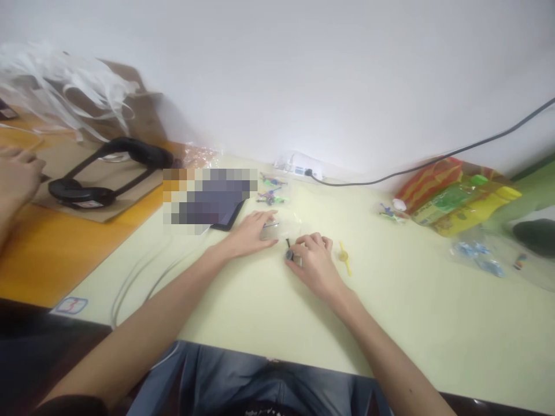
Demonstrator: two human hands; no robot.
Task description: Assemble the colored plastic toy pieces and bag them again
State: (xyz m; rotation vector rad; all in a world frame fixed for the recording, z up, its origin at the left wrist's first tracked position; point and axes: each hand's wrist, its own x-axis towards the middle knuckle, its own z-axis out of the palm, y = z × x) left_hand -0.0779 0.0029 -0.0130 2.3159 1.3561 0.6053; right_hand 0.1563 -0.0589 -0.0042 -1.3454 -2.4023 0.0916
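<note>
My left hand (251, 236) rests on the table, its fingers stretched out and its thumb apart. Beside its fingertips lies a clear plastic bag (286, 226) with something thin and blue at its left end; whether I touch the bag is hard to tell. My right hand (316, 260) has its thumb and fingers closed around a small black watch (289, 253), its round face toward my left hand and a strap end pointing away from me. Just right of that hand, a yellow watch (344, 256) lies flat on the table.
A tablet (228, 215), partly pixelated, and small colourful toys (272, 196) lie behind my left hand. A cable runs from a white power strip (299, 166). Bottles (451, 199) stand right. Another person's hand (19, 176) is near a black headset (143, 153).
</note>
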